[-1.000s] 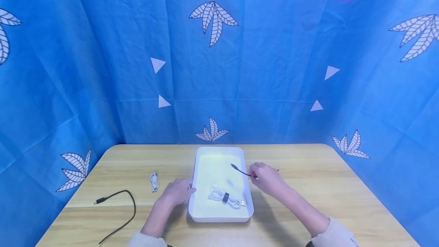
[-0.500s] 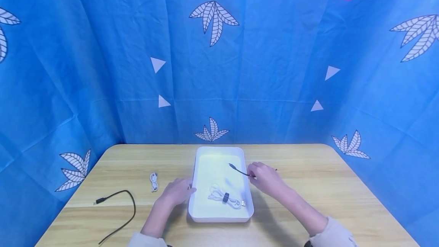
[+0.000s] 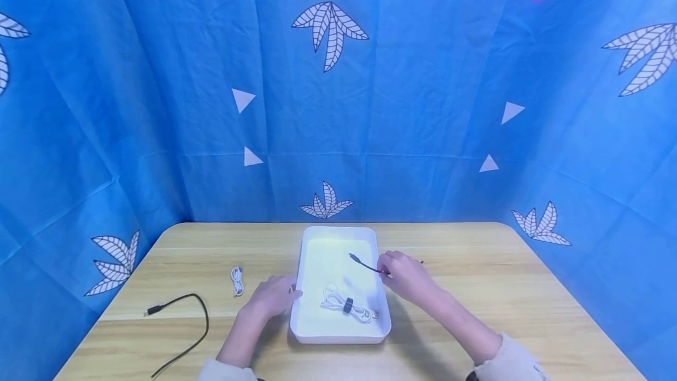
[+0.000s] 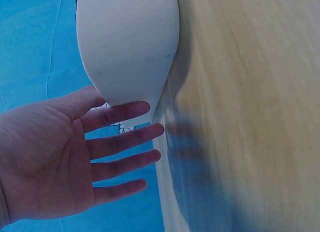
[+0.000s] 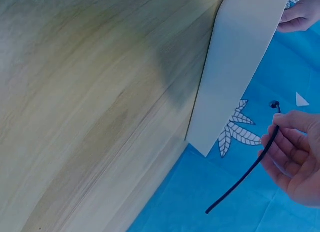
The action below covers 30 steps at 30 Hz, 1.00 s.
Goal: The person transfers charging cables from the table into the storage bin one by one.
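A white tray (image 3: 338, 338) sits on the table with a bundled white USB cable (image 3: 365, 314), bound by a dark strap, lying inside it. My left hand (image 3: 274, 296) holds the tray's left rim, thumb over the edge and index finger (image 4: 132, 110) against the outer wall; its other fingers extend free. Above the tray's right rim, my right hand (image 3: 403, 275) pinches a short black cable (image 5: 240, 181) between thumb and fingers. One end of that cable, with a plug (image 3: 354, 257), hangs over the tray; the other pokes out behind the hand.
On the table (image 3: 476, 287) left of the tray lie a small coiled white cable (image 3: 237, 281) and a longer, curved black cable (image 3: 205, 325) with a plug. A blue patterned curtain (image 3: 433, 75) surrounds the table's back and sides.
My right hand has shifted slightly left with the black cable, bringing its plug end further over the tray. The left hand and tray have stayed in place.
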Each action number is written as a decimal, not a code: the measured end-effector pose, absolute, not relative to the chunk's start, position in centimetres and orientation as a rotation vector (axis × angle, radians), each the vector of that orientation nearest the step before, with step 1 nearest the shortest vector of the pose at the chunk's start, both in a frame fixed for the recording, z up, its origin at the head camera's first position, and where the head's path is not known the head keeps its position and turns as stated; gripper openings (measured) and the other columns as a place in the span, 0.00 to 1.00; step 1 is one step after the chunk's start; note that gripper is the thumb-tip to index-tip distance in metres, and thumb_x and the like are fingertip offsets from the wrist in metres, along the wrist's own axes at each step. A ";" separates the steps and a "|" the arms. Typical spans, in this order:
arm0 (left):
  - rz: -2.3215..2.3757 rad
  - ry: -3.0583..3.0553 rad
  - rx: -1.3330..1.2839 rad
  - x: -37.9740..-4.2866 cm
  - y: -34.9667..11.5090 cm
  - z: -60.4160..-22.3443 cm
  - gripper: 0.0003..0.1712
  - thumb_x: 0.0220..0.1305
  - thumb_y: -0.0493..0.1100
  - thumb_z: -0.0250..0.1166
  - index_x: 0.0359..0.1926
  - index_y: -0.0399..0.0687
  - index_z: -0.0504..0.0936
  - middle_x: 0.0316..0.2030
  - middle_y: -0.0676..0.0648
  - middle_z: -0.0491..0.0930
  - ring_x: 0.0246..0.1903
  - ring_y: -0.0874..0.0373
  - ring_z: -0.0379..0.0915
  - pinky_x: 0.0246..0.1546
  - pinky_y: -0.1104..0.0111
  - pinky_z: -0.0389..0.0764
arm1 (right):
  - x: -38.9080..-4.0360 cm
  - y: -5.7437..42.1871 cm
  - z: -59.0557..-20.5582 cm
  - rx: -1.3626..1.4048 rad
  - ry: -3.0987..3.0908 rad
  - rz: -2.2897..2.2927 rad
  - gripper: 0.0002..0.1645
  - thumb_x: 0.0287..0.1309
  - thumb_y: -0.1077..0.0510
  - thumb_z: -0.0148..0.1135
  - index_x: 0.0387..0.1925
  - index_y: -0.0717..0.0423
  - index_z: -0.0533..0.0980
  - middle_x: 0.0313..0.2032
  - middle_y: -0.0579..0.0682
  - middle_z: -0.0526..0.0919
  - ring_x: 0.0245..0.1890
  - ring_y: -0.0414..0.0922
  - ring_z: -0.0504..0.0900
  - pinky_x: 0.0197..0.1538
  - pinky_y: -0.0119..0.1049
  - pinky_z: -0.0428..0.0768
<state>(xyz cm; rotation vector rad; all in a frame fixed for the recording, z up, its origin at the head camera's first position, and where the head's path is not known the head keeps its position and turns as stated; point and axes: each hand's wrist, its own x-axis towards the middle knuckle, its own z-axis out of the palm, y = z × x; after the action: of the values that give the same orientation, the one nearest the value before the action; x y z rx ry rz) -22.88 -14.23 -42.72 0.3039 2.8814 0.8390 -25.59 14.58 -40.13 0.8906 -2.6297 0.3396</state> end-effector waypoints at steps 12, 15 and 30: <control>0.846 2.873 0.288 -22.7 -14.2 -42.8 0.17 0.63 0.43 0.57 0.50 0.39 0.77 0.29 0.50 0.74 0.29 0.56 0.69 0.32 0.60 0.72 | -25.3 14.1 -40.4 0.962 -2.573 0.341 0.10 0.40 0.68 0.68 0.23 0.54 0.75 0.22 0.43 0.73 0.23 0.39 0.72 0.25 0.30 0.72; 0.853 2.868 0.273 -22.6 -14.2 -42.8 0.18 0.63 0.43 0.57 0.51 0.38 0.76 0.28 0.50 0.74 0.29 0.56 0.69 0.32 0.60 0.73 | -25.3 13.9 -40.4 0.971 -2.554 0.346 0.10 0.40 0.68 0.67 0.22 0.55 0.74 0.22 0.43 0.72 0.23 0.40 0.72 0.23 0.30 0.71; 0.869 2.861 0.247 -22.6 -14.1 -42.5 0.18 0.64 0.43 0.57 0.51 0.39 0.76 0.29 0.50 0.74 0.31 0.55 0.69 0.35 0.59 0.73 | -25.3 13.4 -40.4 0.973 -2.575 0.329 0.09 0.42 0.67 0.67 0.23 0.54 0.74 0.23 0.43 0.73 0.23 0.40 0.72 0.24 0.29 0.72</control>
<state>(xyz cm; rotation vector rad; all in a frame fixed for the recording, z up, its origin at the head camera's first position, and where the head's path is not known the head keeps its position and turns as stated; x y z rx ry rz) -22.58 -14.12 -42.52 0.2473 2.8610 0.8689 -25.32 13.38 -40.38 0.9730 -2.5753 0.3293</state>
